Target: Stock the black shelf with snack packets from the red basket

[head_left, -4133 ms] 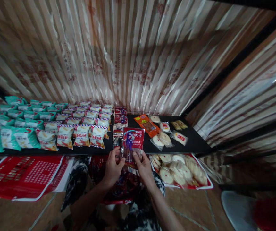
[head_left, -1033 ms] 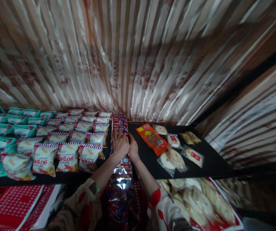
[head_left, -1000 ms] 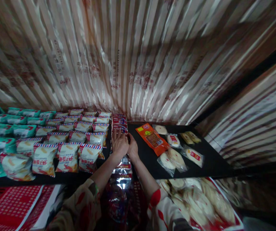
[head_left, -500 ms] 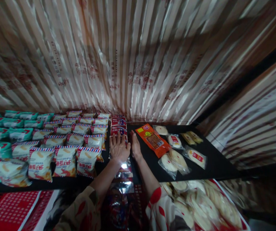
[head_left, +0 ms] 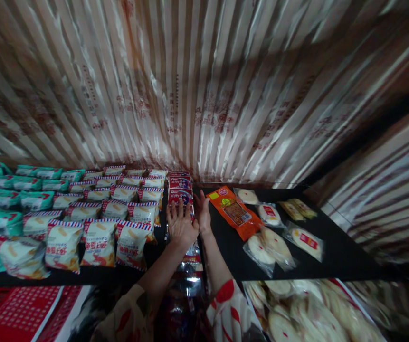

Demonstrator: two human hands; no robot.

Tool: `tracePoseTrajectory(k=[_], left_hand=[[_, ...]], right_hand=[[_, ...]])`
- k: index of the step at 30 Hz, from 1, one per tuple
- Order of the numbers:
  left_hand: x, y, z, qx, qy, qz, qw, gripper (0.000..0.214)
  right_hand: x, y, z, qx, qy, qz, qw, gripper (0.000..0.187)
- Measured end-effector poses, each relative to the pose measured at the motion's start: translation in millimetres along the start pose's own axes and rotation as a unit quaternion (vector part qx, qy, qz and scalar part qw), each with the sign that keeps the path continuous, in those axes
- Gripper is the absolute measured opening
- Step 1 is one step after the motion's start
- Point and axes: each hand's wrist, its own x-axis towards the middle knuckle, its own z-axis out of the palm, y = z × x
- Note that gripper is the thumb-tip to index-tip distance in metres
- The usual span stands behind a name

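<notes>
The left hand lies flat on the row of red packets, fingers spread, pressing or resting but gripping nothing. The right hand stands on its side at 3 o'clock of that row, fingers pointing to 12, clasping nothing either; the left thumb comes close to it, and whether they touch is hard to tell.

The red packets run overlapping from the curtain at 12 o'clock towards the front of the counter at 6, so this row looks laid for most of its depth. More dark packs sit below at 6, too dim to count. At 9 o'clock the white bags stand in tidy lines, green bags beyond them; both blocks look settled. From 2 to 4 o'clock an orange packet, clear-wrapped discs, labelled packs and yellow packets lie loose and askew, seemingly unarranged.

Below the counter, at 4 o'clock, a basket holds heaped wrapped discs. At 8, a red basket shows its slotted wall; its contents cannot be made out.
</notes>
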Motion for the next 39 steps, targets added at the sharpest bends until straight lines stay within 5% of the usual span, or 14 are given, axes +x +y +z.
tracePoseTrajectory(k=[39], left_hand=[[5,-21,-5.0,0.02,-0.021,0.017,0.999,0.057]], right_hand=[[-1,10,11,-0.015,0.029,-0.03,0.999,0.064]])
